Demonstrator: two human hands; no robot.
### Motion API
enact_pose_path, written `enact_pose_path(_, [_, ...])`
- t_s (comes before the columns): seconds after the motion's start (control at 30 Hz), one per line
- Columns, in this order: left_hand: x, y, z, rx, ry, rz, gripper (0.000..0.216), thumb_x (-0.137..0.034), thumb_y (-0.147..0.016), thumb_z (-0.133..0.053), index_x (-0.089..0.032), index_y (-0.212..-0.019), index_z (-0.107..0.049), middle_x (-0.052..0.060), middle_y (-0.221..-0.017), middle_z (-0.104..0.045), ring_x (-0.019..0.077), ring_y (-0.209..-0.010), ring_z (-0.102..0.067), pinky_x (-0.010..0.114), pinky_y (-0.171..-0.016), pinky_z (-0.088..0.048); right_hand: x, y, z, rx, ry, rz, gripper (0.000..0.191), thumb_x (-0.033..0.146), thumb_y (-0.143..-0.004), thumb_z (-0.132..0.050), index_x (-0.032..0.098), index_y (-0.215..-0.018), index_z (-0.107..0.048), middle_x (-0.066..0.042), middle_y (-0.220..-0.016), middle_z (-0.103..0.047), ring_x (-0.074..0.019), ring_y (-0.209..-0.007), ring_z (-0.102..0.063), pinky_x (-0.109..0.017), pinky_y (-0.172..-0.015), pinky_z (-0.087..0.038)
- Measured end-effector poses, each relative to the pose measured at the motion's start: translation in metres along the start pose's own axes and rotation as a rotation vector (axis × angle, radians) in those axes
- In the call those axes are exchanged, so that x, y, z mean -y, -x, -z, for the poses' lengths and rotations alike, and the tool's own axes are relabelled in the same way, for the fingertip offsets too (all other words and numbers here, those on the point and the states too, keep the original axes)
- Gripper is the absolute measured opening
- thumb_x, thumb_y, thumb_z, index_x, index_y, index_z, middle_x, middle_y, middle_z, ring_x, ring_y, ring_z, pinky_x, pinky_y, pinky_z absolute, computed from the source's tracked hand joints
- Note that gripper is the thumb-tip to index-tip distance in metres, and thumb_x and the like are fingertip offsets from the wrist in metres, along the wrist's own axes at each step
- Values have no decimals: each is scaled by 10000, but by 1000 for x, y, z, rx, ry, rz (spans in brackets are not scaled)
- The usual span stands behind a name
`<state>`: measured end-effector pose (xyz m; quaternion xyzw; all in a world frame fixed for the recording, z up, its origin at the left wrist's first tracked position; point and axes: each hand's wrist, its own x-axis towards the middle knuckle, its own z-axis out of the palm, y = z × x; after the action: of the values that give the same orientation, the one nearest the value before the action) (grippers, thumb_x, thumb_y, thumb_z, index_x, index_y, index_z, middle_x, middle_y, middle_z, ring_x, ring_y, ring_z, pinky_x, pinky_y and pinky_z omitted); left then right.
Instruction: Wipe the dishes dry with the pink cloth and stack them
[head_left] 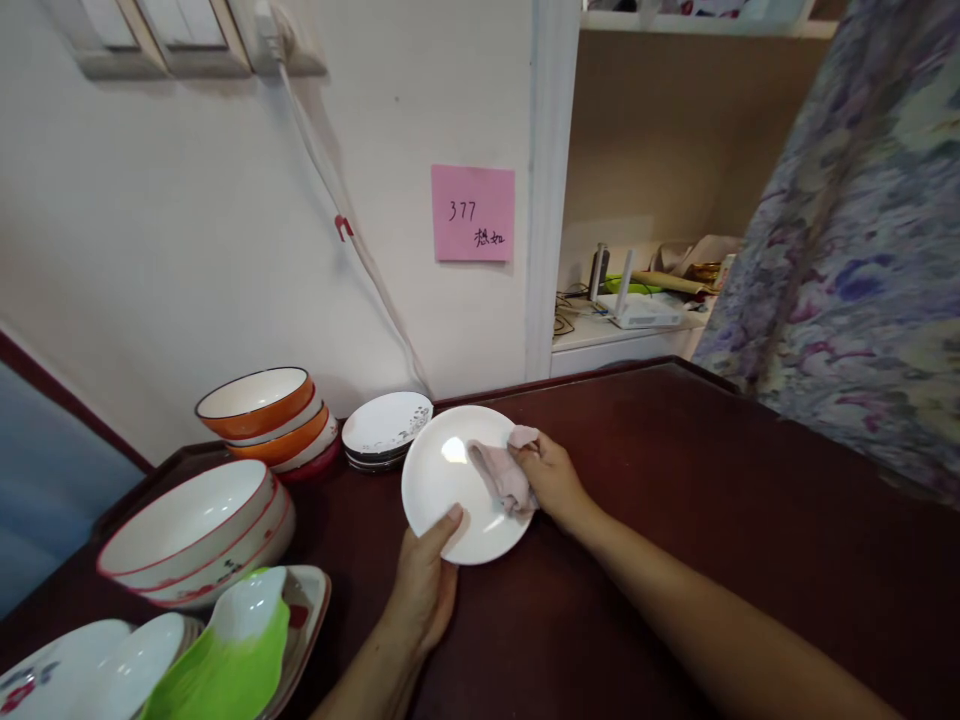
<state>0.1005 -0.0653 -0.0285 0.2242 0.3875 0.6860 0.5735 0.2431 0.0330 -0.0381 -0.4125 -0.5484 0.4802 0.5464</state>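
Note:
A plain white plate (435, 485) is tilted up above the dark table, its glossy face toward me. My left hand (429, 578) grips its lower left edge, thumb on the face and fingers behind. At the plate's right side, my right hand (553, 483) is closed on a pale pink cloth (504, 478), which lies against the plate's face. Just behind the plate, to the left, sits a short stack of small patterned plates (386, 425) with dark rims.
Stacked orange and white bowls (262, 410) stand by the wall. Nearer are large red-rimmed bowls (195, 530), a green leaf-shaped dish (225, 655) and a flowered plate (56, 655). The table (712, 480) has a raised back edge. A floral curtain (855, 290) hangs at right.

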Motion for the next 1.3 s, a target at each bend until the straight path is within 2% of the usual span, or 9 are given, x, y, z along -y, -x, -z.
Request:
enact_pose_path(0.1, [-1, -3, -1, -68, 58, -72, 684, -103, -705, -730, -210, -1345, -511, 106, -1201, -672, 270, -1114, -621, 383, -963, -508, -5, 29, -30, -38, -375, -196, 372, 406, -735, -661, 177, -1018, -582, -61, -937, -689, -187, -740, -630, -285, -627, -489])
enact_pose_path(0.23, [-3, -5, -1, -88, 68, -62, 672, -74, -705, -710, -216, -1334, -519, 99, -1218, -664, 264, -1106, -625, 383, -956, -514, 7, 42, -46, 10, -527, -305, 420, 398, -708, -706, 166, -1041, -596, -39, -836, -694, -161, -625, -604, -280, -587, -485])
enact_pose_path(0.47, [-5, -5, 3, 13, -28, 25, 557, -220, -759, -724, -163, -1288, -559, 136, -1186, -675, 286, -1084, -635, 426, -943, -515, 41, -7, 14, 71, -314, -164, 379, 332, -627, -778, 158, -947, -673, -25, -815, -701, -161, -670, -610, -272, -621, -482])
enact_pose_path(0.57, [-2, -4, 4, 29, -71, 73, 525, -210, -740, -743, -106, -1233, -600, 171, -1170, -675, 299, -1086, -634, 411, -956, -507, 41, -11, 21, 77, -243, -113, 330, 324, -636, -770, 157, -906, -682, -21, -783, -691, -166, -677, -606, -269, -617, -475])
enact_pose_path(0.73, [-2, -5, 2, -73, 6, -6, 493, -141, -759, -719, -155, -1236, -596, 126, -1187, -678, 242, -1092, -636, 350, -945, -519, 20, 22, -20, -129, -401, -141, 357, 379, -696, -715, 170, -974, -635, -36, -876, -700, -185, -756, -637, -290, -687, -501])
enact_pose_path(0.9, [-3, -8, 4, -136, 59, -32, 478, -139, -767, -712, -177, -1231, -600, 116, -1194, -676, 224, -1037, -662, 342, -916, -540, 13, 50, -51, -25, -534, -237, 421, 414, -695, -708, 159, -1018, -618, -82, -975, -709, -223, -839, -665, -351, -777, -521])
enact_pose_path(1.03, [-5, -7, 3, -22, 44, -9, 459, -214, -800, -691, -182, -1246, -588, 114, -1248, -646, 245, -1077, -641, 378, -925, -535, 30, 25, -23, -22, -441, -225, 384, 396, -650, -751, 154, -932, -656, -55, -877, -714, -198, -753, -652, -323, -719, -514])
enact_pose_path(1.17, [-3, -3, 3, 47, -55, 55, 501, -236, -766, -727, -147, -1241, -593, 145, -1195, -669, 290, -1095, -630, 421, -935, -522, 49, -5, 16, 23, -247, -62, 277, 337, -640, -770, 188, -857, -683, -9, -783, -687, -160, -686, -611, -270, -640, -490])
enact_pose_path(1.3, [0, -1, 4, 60, -85, 79, 559, -214, -713, -771, -96, -1233, -601, 187, -1157, -677, 314, -1080, -636, 432, -965, -499, 45, -8, 18, -3, -207, -30, 236, 330, -658, -754, 193, -831, -671, 4, -749, -664, -150, -668, -596, -257, -613, -483])
